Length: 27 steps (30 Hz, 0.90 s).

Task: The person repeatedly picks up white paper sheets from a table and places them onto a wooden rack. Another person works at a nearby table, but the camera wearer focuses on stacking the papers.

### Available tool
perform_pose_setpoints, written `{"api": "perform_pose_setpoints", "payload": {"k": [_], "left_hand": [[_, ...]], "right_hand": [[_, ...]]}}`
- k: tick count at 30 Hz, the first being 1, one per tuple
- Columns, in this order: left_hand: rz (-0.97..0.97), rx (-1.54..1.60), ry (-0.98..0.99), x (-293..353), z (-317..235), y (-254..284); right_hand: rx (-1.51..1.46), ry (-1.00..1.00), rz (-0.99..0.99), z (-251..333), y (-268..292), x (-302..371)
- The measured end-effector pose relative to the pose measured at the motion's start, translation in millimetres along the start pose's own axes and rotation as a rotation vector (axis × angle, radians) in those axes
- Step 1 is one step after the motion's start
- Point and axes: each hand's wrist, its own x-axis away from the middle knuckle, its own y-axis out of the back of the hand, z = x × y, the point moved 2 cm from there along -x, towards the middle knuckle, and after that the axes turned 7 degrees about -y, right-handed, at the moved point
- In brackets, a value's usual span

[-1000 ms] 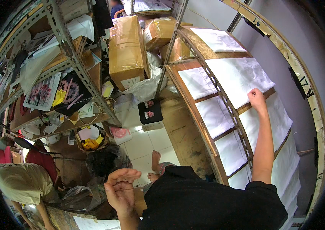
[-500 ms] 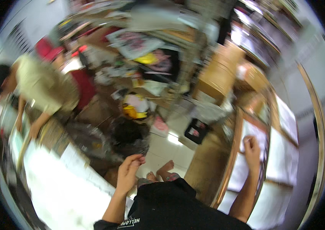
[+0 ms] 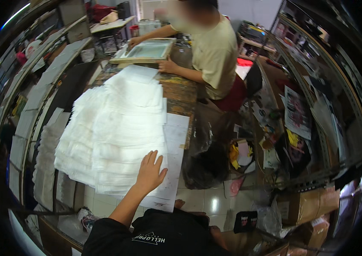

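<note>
My left hand (image 3: 150,174) is open, its fingers stretched out over the near right edge of a spread of thin white sheets (image 3: 121,128). Whether the palm presses on them I cannot tell. The sheets overlap in stepped rows across the work table (image 3: 181,96). Under their right side lies a larger white paper (image 3: 175,132) with faint lines. My right hand is out of view; only a bit of skin shows beside my black shirt. Across the table, a co-worker in a pale yellow shirt (image 3: 215,51) has both hands on a wooden-framed screen (image 3: 149,50).
A rack of trays (image 3: 40,91) with white sheets runs along the left. Right of the table are a black plastic bag (image 3: 206,166), a cluttered bench (image 3: 270,128) and metal shelving. Cardboard boxes (image 3: 309,207) and a black folded cloth (image 3: 245,221) sit at the lower right.
My view has swung left, from the trays and boxes to the table of white sheets. My left hand is now over the sheets, fingers extended; my right hand has left the view.
</note>
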Motion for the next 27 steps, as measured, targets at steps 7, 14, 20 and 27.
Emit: {"api": "perform_pose_setpoints", "payload": {"k": [7,14,20,27], "left_hand": [[-0.05,-0.237,0.191,44,57,-22],[-0.156,-0.229,0.18,51,60,-30],[-0.192,-0.242,0.175,49,58,-29],[-0.206,-0.275,0.16,50,57,-26]], "right_hand": [[0.044,-0.021,-0.039,18,27,-22],[0.078,0.029,-0.077,54,49,-49],[0.078,0.039,-0.074,63,33,-46],[0.332,0.092,-0.026,83,29,-29]]}}
